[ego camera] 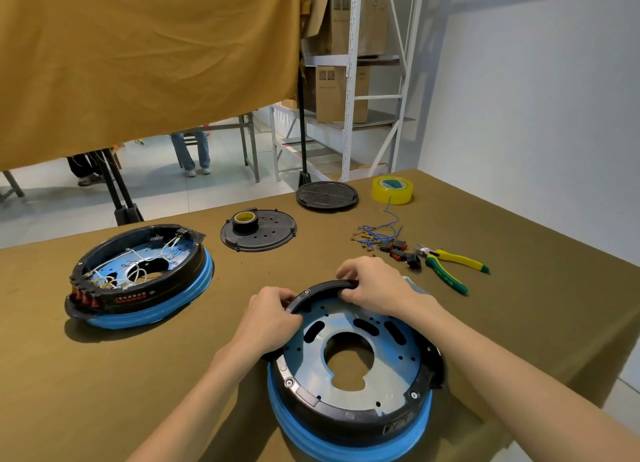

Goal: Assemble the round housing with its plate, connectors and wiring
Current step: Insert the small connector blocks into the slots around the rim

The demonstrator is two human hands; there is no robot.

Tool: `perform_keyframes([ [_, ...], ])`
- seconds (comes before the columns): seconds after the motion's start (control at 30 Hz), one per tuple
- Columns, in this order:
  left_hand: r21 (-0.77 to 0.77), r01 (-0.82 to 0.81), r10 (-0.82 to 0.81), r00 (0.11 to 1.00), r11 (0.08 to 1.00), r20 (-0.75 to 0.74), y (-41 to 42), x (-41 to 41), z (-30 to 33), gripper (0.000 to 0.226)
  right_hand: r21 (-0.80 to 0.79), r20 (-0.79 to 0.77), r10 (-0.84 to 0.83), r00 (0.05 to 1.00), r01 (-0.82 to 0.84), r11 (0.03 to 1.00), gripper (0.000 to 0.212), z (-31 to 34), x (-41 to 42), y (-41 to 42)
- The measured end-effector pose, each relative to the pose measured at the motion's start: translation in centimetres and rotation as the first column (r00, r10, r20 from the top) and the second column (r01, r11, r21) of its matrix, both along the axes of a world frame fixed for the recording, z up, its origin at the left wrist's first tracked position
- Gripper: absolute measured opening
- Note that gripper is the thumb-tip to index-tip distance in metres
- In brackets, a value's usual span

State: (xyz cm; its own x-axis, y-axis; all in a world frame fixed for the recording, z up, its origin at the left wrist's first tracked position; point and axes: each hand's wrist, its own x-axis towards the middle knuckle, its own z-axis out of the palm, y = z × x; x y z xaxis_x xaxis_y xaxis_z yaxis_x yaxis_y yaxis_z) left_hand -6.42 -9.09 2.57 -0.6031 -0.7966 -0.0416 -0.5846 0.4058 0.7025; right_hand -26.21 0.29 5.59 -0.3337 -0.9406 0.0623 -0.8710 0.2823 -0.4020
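A round housing (349, 402) with a blue base ring sits at the table's (104, 375) near edge, its metal plate (349, 354) seated inside. Both hands grip the far rim: the left hand (268, 318) and right hand (375, 286) curl their fingers over it. Beyond lie loose connectors (398, 248) on blue wiring (382, 227), pliers (450, 264), apparently a finished housing (138, 278) at left, two black covers and tape.

Round black plastic housing with blue lower ring (349, 416): upright on table, near edge | perforated silver metal plate (349, 354): seated flat inside housing | wiring: none fitted
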Motion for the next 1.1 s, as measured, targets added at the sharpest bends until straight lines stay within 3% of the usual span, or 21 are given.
perform_keyframes([
  [0.2,-0.086,-0.06,0.049,0.991,0.995,-0.121,-1.4,-0.4,1.0,0.038,0.037,-0.247,-0.175,0.953,0.19,0.981,0.02,-1.1,-0.7,3.0],
  [0.3,-0.13,-0.013,-0.006,0.99,0.991,-0.142,-1.3,-0.8,1.1,0.041,-0.044,-0.276,-0.194,0.941,0.189,0.981,0.029,-1.5,-1.0,2.3],
  [0.4,-0.029,0.042,-0.047,0.986,0.999,-0.161,-0.3,-0.6,0.5,0.059,-0.1,-0.221,-0.189,0.957,0.17,0.98,0.031,-1.3,-2.1,1.1],
  [0.47,-0.047,0.025,-0.033,0.981,0.999,-0.19,0.4,-0.3,-0.4,0.063,-0.117,-0.188,-0.199,0.962,0.179,0.977,0.03,-1.2,-2.9,0.4],
  [0.53,-0.083,-0.057,0.033,0.964,0.995,-0.265,0.7,-0.1,-1.0,0.056,-0.079,-0.08,-0.144,0.986,0.138,0.987,0.029,-1.2,-3.8,-0.3],
  [0.6,-0.054,-0.081,0.059,0.946,0.995,-0.32,0.6,0.1,-1.2,0.052,-0.086,0.246,-0.071,0.967,0.095,0.992,0.033,-0.7,-4.6,-0.3],
  [0.67,-0.043,-0.076,0.057,0.941,0.996,-0.333,0.3,0.1,-1.3,0.051,-0.228,0.398,-0.121,0.909,0.226,0.947,0.031,-0.3,-5.8,0.0],
  [0.73,-0.054,-0.079,0.057,0.941,0.995,-0.335,0.0,0.0,-1.3,0.05,-0.328,0.261,-0.331,0.907,0.405,0.853,0.024,-0.4,-7.4,0.2],
  [0.77,-0.057,-0.086,0.061,0.939,0.995,-0.337,-0.2,-0.1,-1.4,0.05,-0.301,0.143,-0.431,0.891,0.454,0.839,0.026,-0.7,-8.2,0.5],
  [0.87,-0.041,-0.117,0.095,0.929,0.992,-0.358,-0.8,-0.3,-1.5,0.049,-0.033,-0.132,-0.465,0.875,0.465,0.885,0.04,-1.7,-9.8,1.3],
  [0.93,-0.031,-0.141,0.119,0.919,0.99,-0.377,-1.1,-0.5,-1.6,0.049,0.025,-0.167,-0.425,0.889,0.435,0.9,0.033,-2.7,-10.6,1.5],
  [1.1,-0.007,-0.149,0.133,0.903,0.989,-0.409,-1.5,-0.8,-2.1,0.049,-0.149,-0.074,-0.441,0.894,0.428,0.892,0.025,-3.4,-11.4,2.2],
])
